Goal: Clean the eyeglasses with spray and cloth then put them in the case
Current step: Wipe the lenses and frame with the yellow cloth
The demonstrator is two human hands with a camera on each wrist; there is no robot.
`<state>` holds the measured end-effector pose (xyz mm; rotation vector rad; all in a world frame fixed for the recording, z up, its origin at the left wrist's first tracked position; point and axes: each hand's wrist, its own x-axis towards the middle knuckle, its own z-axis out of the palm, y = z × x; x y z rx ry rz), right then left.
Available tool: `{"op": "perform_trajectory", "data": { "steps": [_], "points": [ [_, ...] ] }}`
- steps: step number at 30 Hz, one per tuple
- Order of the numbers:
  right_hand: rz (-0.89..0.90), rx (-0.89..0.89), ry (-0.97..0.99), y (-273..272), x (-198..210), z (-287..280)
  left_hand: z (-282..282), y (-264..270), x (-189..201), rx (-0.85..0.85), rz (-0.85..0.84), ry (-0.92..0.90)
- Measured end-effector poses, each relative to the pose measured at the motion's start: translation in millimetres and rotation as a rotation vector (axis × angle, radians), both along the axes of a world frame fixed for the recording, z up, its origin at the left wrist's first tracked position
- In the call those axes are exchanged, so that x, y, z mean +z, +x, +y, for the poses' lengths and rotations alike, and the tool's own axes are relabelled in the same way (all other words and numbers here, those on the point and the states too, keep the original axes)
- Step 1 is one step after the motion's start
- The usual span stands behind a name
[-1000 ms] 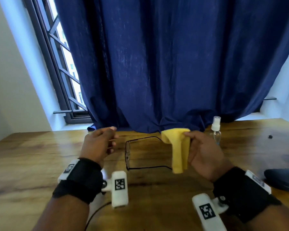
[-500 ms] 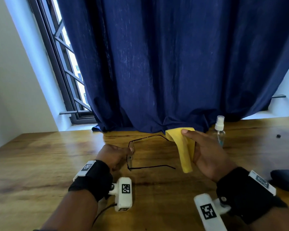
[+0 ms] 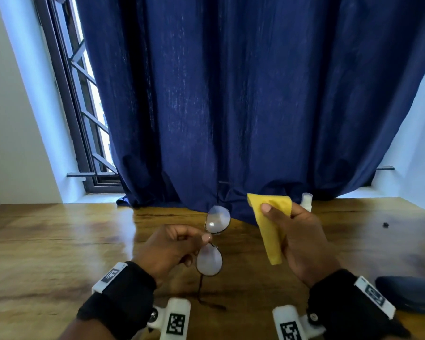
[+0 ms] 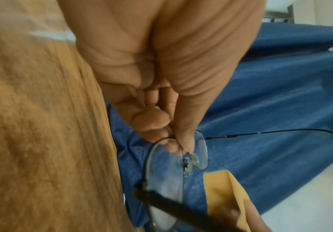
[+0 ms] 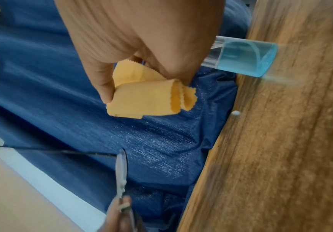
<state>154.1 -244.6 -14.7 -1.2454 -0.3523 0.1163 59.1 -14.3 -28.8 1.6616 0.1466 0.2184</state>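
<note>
My left hand (image 3: 201, 238) pinches the thin-framed eyeglasses (image 3: 209, 260) at the bridge and holds them above the wooden table (image 3: 59, 241), one lens over the other. In the left wrist view thumb and forefinger (image 4: 183, 141) meet at the eyeglasses' (image 4: 165, 175) bridge, nose pads showing. My right hand (image 3: 280, 212) grips a folded yellow cloth (image 3: 272, 231), right of the eyeglasses and apart from them. The cloth (image 5: 145, 102) hangs folded from my fingers. A small spray bottle (image 3: 306, 201) of blue liquid (image 5: 245, 58) stands behind my right hand. The dark eyeglass case (image 3: 410, 294) lies at the right edge.
A dark blue curtain (image 3: 231, 94) hangs down to the table's back edge. A barred window (image 3: 84, 106) is at the left. A small dark speck (image 3: 385, 225) lies on the table at the far right.
My left hand has taken the eyeglasses off the table and lifted them, turning the lenses upright toward me. My right hand still holds the cloth, slightly higher.
</note>
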Motion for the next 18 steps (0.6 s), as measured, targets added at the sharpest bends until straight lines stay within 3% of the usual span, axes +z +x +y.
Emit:
{"op": "perform_trajectory", "data": {
  "steps": [7,18],
  "points": [
    [-0.206,-0.166,-0.132,-2.7,-9.8,4.7,-12.1,3.4,-3.4,-0.024,-0.048,0.005],
    [-0.219,-0.108,-0.159,-2.7,-11.4,4.4,-14.4,3.4,-1.0,-0.038,0.003,-0.081]
  ]
}}
